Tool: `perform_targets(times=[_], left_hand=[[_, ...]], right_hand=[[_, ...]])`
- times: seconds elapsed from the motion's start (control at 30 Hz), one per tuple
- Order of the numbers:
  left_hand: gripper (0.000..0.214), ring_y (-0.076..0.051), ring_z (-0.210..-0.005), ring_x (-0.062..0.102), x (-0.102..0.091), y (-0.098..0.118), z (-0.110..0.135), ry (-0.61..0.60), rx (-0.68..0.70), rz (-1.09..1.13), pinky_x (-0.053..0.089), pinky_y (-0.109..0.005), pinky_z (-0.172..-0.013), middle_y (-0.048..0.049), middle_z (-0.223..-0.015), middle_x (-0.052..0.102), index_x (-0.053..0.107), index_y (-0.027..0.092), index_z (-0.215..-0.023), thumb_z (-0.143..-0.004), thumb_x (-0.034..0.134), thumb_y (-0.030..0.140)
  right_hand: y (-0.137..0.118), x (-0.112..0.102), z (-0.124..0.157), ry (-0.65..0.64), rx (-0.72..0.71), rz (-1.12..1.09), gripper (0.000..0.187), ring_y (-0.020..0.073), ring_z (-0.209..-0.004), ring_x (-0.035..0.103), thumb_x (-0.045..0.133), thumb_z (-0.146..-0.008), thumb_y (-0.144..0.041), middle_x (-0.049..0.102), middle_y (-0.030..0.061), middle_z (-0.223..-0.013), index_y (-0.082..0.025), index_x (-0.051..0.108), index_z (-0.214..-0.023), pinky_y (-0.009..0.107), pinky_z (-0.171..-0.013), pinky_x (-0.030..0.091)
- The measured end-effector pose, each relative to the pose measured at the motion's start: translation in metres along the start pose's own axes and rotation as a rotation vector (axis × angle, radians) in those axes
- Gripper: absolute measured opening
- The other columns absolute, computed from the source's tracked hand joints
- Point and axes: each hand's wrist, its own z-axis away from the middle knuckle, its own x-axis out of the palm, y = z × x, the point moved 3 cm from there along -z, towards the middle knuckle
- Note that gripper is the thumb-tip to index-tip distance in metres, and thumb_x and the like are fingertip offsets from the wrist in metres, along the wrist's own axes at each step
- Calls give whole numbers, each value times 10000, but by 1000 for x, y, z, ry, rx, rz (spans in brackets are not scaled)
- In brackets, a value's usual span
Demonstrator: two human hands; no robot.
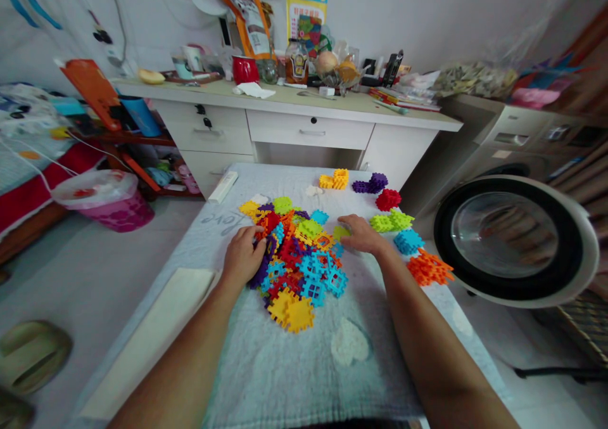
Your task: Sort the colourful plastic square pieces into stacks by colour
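The person's left grip [243, 255] is resting at the left edge of a heaped pile of multicoloured, notched plastic interlocking pieces [311, 267], its fingertips touching or nearly touching purple ones; whether it is grasping any, I cannot tell. The right grip [361, 234] is reaching in from the opposite side, its fingers curving around a flat yellow-green plastic piece [339, 233] at the pile's right edge; whether they are clenching it or only touching it, I cannot tell.

The pile is lying mid-way across a pale grey-blue, cloth-covered worktop [304, 378]. Along its far and right side, single-colour groups are sitting apart from the pile: yellow pieces [335, 179], purple pieces [370, 183], red pieces [388, 199], lime-green pieces [392, 220], sky-blue pieces [408, 242] and orange pieces [430, 268]. Beyond the right side, a grey front-loading washing machine [479, 139] is standing with its round door hanging open.
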Motion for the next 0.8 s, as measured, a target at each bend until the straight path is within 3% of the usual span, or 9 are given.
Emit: perform_targets(times=[0.17, 0.5, 0.67, 0.8], left_hand=[[305, -279, -1117, 599, 0, 0, -1, -12, 2, -4, 470, -441, -1027, -116, -1136, 648, 632, 193, -1090, -867, 474, 327], [292, -271, -1128, 602, 2, -3, -2, -12, 11, -11, 466, -428, -1040, -99, -1138, 651, 624, 219, -1084, -860, 476, 333], [319, -290, -1133, 597, 1, -2, -2, -15, 8, -6, 461, -450, -1046, -125, -1147, 648, 626, 189, -1088, -861, 459, 338], [315, -286, -1136, 596, 1, -1, -2, -18, 16, -11, 458, -446, -1049, -123, -1150, 647, 627, 192, -1088, -861, 461, 334]], right_hand=[[-6, -3, -3, -39, -18, 136, 474, 273, -1127, 593, 658, -803, -276, 626, 144, -1231, -169, 628, -1264, 353, -960, 447], [-14, -22, 6, -139, -76, 337, 485, 300, -1079, 603, 715, -763, -228, 605, 165, -1223, -171, 632, -1237, 364, -877, 483], [22, -57, 4, -22, -30, 327, 617, 291, -1153, 572, 665, -756, -106, 565, 169, -1325, -174, 571, -1363, 359, -932, 460], [62, -80, 7, -15, 73, 394, 645, 334, -1225, 511, 641, -759, -103, 548, 131, -1394, -267, 576, -1380, 409, -918, 460]])
